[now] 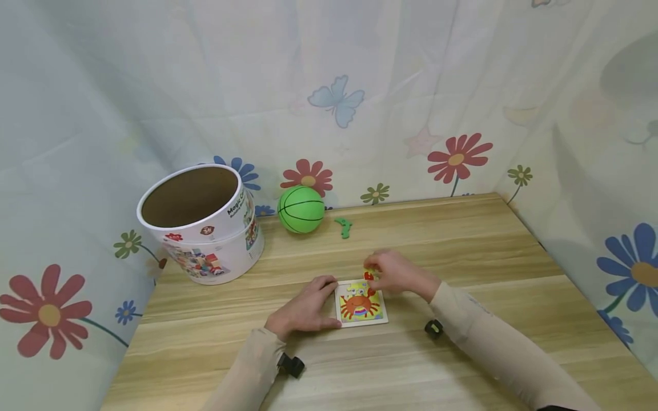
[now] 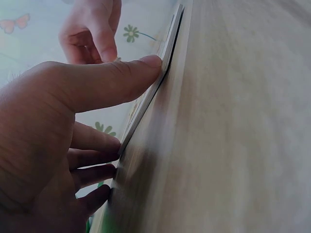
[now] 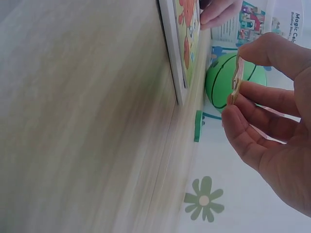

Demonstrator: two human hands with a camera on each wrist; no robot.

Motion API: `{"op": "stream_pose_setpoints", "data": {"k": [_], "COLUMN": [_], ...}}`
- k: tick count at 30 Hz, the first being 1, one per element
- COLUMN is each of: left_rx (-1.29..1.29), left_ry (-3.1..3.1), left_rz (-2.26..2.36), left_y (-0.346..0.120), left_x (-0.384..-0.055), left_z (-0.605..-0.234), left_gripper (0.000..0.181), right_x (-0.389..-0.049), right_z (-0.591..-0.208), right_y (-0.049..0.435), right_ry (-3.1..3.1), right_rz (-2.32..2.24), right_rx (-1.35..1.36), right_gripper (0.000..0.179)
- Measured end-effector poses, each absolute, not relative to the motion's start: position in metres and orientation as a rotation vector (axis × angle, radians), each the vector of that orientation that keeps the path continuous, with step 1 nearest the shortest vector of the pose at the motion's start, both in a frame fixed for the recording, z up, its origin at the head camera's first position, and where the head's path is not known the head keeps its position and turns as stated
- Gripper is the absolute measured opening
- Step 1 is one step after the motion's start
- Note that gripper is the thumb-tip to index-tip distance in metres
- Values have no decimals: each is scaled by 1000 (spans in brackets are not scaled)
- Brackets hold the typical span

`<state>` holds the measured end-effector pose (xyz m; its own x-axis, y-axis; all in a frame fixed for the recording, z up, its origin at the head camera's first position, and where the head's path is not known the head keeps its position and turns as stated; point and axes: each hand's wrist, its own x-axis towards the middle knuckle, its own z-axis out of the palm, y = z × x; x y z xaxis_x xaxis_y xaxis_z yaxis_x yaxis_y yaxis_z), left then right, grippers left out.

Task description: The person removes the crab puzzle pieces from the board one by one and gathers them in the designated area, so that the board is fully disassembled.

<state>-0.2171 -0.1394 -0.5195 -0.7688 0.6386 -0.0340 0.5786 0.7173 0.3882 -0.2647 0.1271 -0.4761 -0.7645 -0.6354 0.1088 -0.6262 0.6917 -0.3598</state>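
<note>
The right hand [image 1: 393, 275] has its grip clamped on a small red-and-yellow piece [image 3: 236, 80], thumb on one face and fingertips on the other. Hand and piece hang at the far right corner of the puzzle [image 1: 361, 305], off the counter [image 1: 478, 251]; in the right wrist view the piece stands apart from the frame [image 1: 365, 324].

The left hand [image 1: 308, 306] holds the puzzle along its left side, thumb at the near left corner, fingertips at the far left one. The crab puzzle lies on the counter, near its middle, and its right and near edges are out from under both hands.

To the right, a wide stretch of wood runs from the puzzle to the counter's right edge. To the left, the left hand and sleeve [image 1: 252, 371] take up part of the room towards the left edge.

Beyond the puzzle, with a strip of wood between, a green toy [image 1: 343, 228] lies near the far edge. Just left of it sits a green ball [image 1: 301, 209], then a bucket [image 1: 221, 254] in the far left corner. A flowered curtain [image 1: 247, 85] borders the far edge. The near edge is out of view.
</note>
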Motion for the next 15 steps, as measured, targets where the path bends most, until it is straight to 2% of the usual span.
{"op": "stream_pose_setpoints", "data": {"k": [15], "left_rx": [976], "left_ry": [2748], "left_rz": [545], "left_y": [-140], "left_x": [-217], "left_z": [-522], "left_gripper": [94], "right_x": [-264], "right_z": [-477], "right_y": [144], "right_ry": [2892], "right_rz": [-591], "right_rx": [-997], "right_gripper": [35]}}
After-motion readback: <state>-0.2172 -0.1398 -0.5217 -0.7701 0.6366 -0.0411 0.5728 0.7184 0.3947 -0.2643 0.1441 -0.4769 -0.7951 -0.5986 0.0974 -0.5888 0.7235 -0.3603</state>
